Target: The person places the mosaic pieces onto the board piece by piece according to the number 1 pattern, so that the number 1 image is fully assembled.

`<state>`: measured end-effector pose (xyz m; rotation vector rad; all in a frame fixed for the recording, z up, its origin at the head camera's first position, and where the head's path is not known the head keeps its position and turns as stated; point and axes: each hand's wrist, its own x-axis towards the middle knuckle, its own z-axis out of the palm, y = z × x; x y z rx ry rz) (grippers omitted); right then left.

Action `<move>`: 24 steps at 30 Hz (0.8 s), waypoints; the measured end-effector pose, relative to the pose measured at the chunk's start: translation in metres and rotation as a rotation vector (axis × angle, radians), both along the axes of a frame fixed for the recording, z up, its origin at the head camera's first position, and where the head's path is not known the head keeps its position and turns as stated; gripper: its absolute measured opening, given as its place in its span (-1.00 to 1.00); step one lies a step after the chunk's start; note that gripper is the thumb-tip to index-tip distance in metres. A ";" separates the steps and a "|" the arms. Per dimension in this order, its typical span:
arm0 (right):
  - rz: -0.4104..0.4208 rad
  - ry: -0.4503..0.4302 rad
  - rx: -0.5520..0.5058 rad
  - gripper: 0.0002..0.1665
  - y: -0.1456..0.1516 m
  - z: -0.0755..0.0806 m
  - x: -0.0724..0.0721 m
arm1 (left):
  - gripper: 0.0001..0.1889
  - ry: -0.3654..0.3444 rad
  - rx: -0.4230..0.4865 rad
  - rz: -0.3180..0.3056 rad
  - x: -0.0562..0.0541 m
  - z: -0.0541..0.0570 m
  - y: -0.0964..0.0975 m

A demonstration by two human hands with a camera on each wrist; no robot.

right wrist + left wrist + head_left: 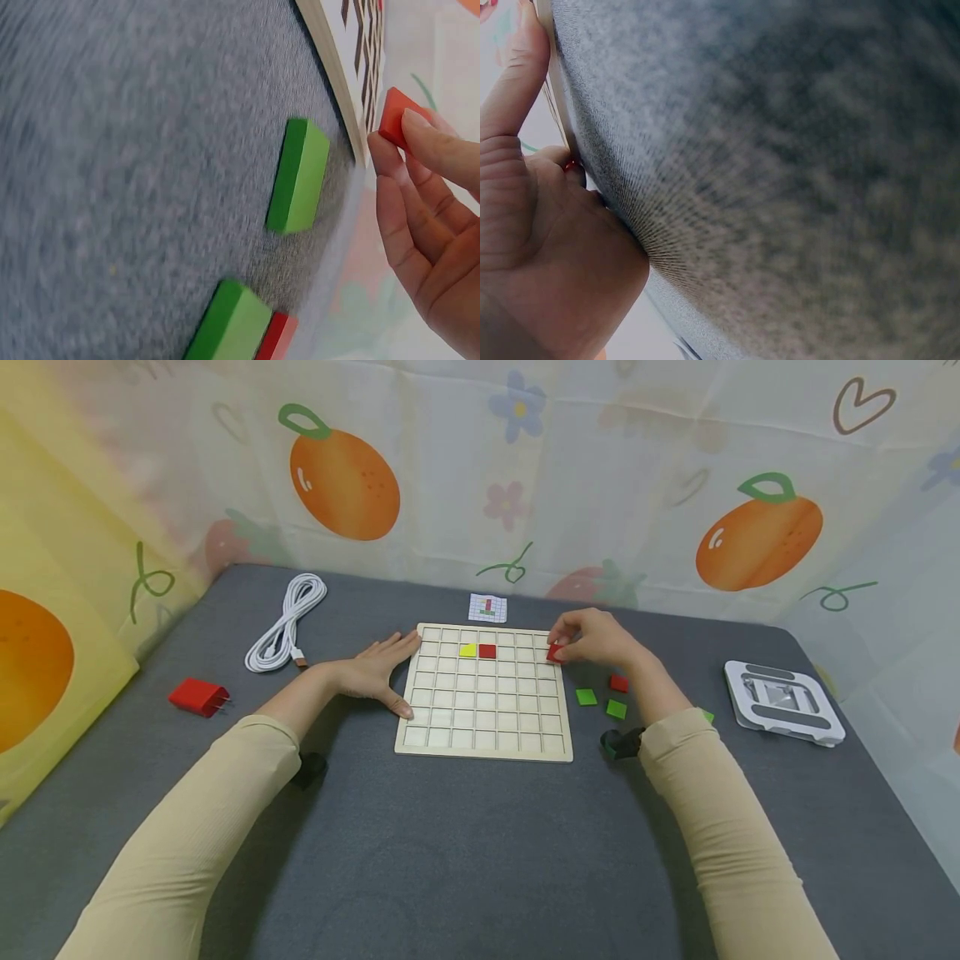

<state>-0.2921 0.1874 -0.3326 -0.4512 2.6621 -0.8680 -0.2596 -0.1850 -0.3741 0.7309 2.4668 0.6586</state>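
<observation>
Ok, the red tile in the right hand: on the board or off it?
Off the board: the right wrist view shows the right hand pinching the red tile in the air, curtain behind.

2 long, wrinkled beige fabric sleeves, plain, w/ beige cuffs; 2 small blk wrist cams, L & R.

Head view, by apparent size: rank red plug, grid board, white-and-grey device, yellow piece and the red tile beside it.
Grid board
White-and-grey device
Red plug
Last, yellow piece and red tile: too alike to rank
</observation>
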 end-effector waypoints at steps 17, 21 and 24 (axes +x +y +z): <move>0.064 0.074 -0.010 -0.75 -0.028 0.000 0.001 | 0.39 -0.002 0.008 -0.007 0.001 0.002 0.000; 0.069 0.091 -0.043 -0.74 -0.035 0.000 0.000 | 0.39 0.001 0.015 -0.009 0.002 0.002 -0.001; 0.076 0.095 -0.064 -0.74 -0.041 -0.002 -0.001 | 0.40 0.000 0.028 -0.009 0.002 0.001 -0.001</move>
